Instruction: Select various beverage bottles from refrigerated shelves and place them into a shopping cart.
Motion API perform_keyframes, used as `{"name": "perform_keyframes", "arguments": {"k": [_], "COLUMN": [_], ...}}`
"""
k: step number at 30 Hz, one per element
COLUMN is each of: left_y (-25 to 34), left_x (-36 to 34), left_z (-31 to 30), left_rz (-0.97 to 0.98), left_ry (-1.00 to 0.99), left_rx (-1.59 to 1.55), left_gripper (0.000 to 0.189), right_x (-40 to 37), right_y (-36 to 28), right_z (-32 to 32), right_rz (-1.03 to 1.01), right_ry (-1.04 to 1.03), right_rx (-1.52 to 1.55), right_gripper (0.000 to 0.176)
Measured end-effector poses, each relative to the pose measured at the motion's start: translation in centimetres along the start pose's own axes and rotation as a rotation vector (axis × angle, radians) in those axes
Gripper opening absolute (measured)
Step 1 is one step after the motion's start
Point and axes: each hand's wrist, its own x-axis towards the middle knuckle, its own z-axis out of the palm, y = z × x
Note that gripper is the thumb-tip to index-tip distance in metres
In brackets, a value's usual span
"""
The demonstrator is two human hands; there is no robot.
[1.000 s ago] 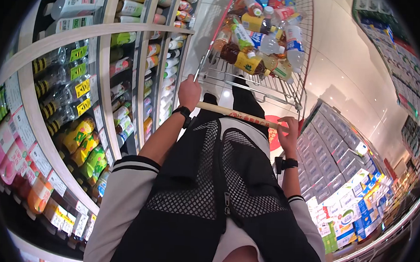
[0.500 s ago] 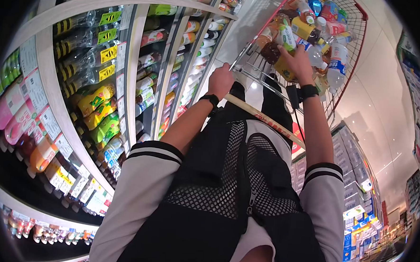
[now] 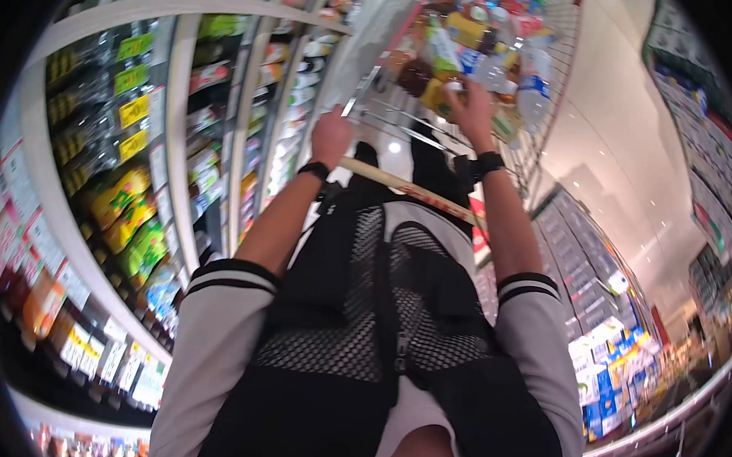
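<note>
My left hand [image 3: 332, 136] is closed around the metal side frame of a shopping cart [image 3: 368, 86], by the left end of its pale push bar [image 3: 405, 187]. My right hand [image 3: 473, 114] reaches over the near end of the basket, thumb and fingers apart. Its fingertips are close to a white-capped bottle with a green and white label [image 3: 442, 46] and a blue-labelled bottle [image 3: 470, 62]; blur hides whether they touch. A large clear bottle with a blue and white label [image 3: 534, 87] lies to the right among several other drinks.
Shelves of bottled drinks [image 3: 134, 76] with price tags line my left side. Stacked cartons [image 3: 576, 256] and blue-and-white boxes [image 3: 610, 382] stand to the right. A pale shiny floor [image 3: 604, 117] runs beside the cart.
The whole view has shifted, so cart, hands and shelves now appear further left and the picture is blurrier. My right hand has drawn slightly back from the bottles; my left stays on the cart.
</note>
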Motion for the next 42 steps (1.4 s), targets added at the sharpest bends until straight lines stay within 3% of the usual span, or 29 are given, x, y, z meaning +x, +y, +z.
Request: {"name": "perform_keyframes", "arguments": {"k": [4, 8, 18, 20, 22, 23, 26, 31, 33, 34, 36, 37, 41, 42], "left_y": [3.0, 3.6, 3.5, 3.4, 3.4, 3.3, 3.4, 4.1, 3.7, 3.6, 3.9, 4.4, 4.2, 4.3], "left_x": [-0.2, -0.5, -1.0, -1.0, -0.9, -0.9, -0.9, -0.5, -0.8, -0.7, -0.7, -0.7, -0.7, -0.7], "left_z": [-2.7, -3.0, -2.4, -2.2, -2.3, -2.3, -2.6, -3.2, -2.8, -2.8, -3.4, -3.8, -3.7, -3.8], "left_rz": [-0.142, -0.136, -0.132, -0.126, -0.152, -0.166, -0.143, -0.204, -0.179, -0.191, -0.162, -0.191, -0.186, -0.178], "left_ry": [-0.045, -0.032, 0.012, 0.021, -0.013, -0.034, -0.022, -0.064, -0.048, -0.071, -0.087, -0.088, -0.070, -0.067], "left_rx": [-0.016, 0.003, -0.013, -0.009, -0.018, 0.004, 0.007, 0.004, -0.003, -0.013, 0.021, 0.034, 0.002, 0.002], "left_gripper": [0.021, 0.018, 0.016, 0.016, 0.015, 0.015, 0.015, 0.014, 0.013, 0.013, 0.014, 0.013, 0.012, 0.013], "right_x": [-3.3, -5.0, -4.3, -3.3, -1.6, -0.4, 3.0, 12.2, 16.2, 17.5, 20.2, 21.2, 22.8, 22.6], "right_y": [0.3, -2.9, -2.5, -2.8, -3.1, -2.8, -2.7, 0.1, 5.0, 4.3, 1.5, 2.1, 7.7, 8.7], "right_z": [-0.4, -0.7, -2.5, -3.8, -6.0, -6.8, -7.9, -6.0, -1.0, -1.1, -2.1, -0.3, 4.6, 5.2], "right_rz": [-0.079, 0.095, 0.061, 0.017, 0.131, 0.057, 0.139, 0.144, 0.144, 0.139, 0.712, 0.793, 0.732, 0.585], "right_ry": [0.007, -0.073, -0.177, -0.154, -0.331, -0.283, -0.149, 0.013, 0.293, 0.278, -0.222, -0.194, -0.217, -0.200], "right_rx": [0.109, -0.044, 0.101, 0.014, 0.088, 0.029, 0.076, 0.256, 0.111, 0.127, 0.756, 0.856, 1.085, 0.749], "right_gripper": [0.053, 0.076, 0.075, 0.064, 0.042, 0.025, 0.022, 0.036, 0.045, 0.045, 0.058, 0.062, 0.063, 0.060]}}
